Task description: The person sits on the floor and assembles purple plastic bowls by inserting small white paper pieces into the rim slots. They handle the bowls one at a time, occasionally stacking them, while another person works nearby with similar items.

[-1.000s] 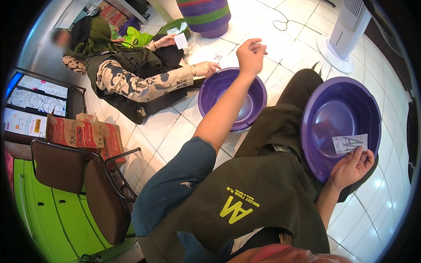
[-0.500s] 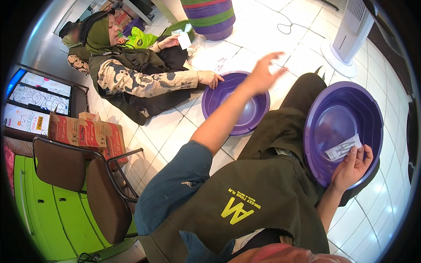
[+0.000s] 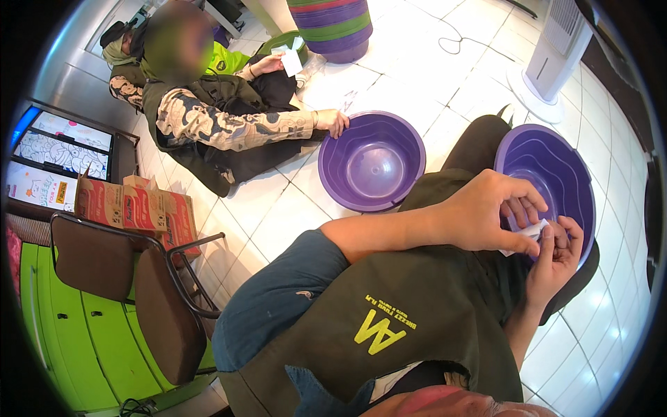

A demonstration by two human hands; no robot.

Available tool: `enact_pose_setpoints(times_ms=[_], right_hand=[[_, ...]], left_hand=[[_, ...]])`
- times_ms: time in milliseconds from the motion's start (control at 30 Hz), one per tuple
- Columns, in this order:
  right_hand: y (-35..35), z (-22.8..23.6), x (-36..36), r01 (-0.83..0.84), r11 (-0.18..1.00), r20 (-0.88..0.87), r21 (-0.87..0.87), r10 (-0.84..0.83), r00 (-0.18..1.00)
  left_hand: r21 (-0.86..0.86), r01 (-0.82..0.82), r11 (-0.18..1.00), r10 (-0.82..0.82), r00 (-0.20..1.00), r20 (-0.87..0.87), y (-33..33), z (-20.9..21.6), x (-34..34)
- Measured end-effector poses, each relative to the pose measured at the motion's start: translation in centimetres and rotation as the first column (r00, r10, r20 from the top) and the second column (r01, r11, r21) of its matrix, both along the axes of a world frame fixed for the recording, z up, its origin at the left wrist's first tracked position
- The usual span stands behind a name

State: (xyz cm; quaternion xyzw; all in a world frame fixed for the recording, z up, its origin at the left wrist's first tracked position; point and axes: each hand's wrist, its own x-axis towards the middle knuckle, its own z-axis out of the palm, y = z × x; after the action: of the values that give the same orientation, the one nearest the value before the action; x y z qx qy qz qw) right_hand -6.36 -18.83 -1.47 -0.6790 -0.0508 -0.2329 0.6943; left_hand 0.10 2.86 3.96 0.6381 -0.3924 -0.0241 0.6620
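My right hand (image 3: 556,260) pinches a small white printed label (image 3: 533,230) between thumb and fingers, over the purple basin (image 3: 549,149) that leans at my lap. My left hand (image 3: 490,212) has come up beside the label. Its fingers are curled with a gap between them and the thumb, and the thumb overlaps the label's near part. Whether the thumb presses on it I cannot tell. Both hands partly cover the label and the basin's near wall.
Ahead on the tiled floor, a co-worker's hand (image 3: 332,123) grips the rim of a second purple basin (image 3: 361,198); their other hand holds white paper (image 3: 290,62). Stacked basins (image 3: 333,28), a white upright cooler (image 3: 552,66), a brown chair (image 3: 167,313) and cardboard boxes (image 3: 142,208) stand around.
My left hand has moved from above the second basin to the right, down to the label. My right hand has lifted the label slightly and tilted it. My basin has shifted a little.
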Motion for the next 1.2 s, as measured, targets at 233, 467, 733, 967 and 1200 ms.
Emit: enact_pose_setpoints(times_ms=[233, 467, 733, 967, 1200], right_hand=[[-0.1, -0.2, 0.8, -0.016, 0.999, -0.025, 0.033, 0.017, 1.000], [-0.2, -0.6, 0.9, 0.009, 0.999, -0.062, 0.049, -0.006, 0.998], [0.8, 0.9, 1.7, -0.101, 0.985, -0.019, 0.138, 0.104, 0.994], [0.5, 1.2, 2.5, 0.019, 0.977, -0.016, 0.211, -0.016, 1.000], [-2.1, 0.4, 3.1, 0.046, 0.924, 0.088, 0.380, -0.085, 0.992]], left_hand=[[0.020, -0.096, 0.995, 0.097, 0.990, -0.100, -0.2, -0.7, 0.8], [-0.058, -0.149, 0.987, 0.140, 0.981, -0.136, -0.7, -1.3, 0.6], [-0.189, -0.225, 0.956, 0.210, 0.973, -0.094, -1.6, -0.4, 1.0], [-0.141, -0.035, 0.989, 0.023, 0.996, -0.085, -1.4, -1.2, 1.7], [0.361, -0.088, 0.929, -0.180, 0.743, 0.645, 0.4, -5.7, 4.9]])
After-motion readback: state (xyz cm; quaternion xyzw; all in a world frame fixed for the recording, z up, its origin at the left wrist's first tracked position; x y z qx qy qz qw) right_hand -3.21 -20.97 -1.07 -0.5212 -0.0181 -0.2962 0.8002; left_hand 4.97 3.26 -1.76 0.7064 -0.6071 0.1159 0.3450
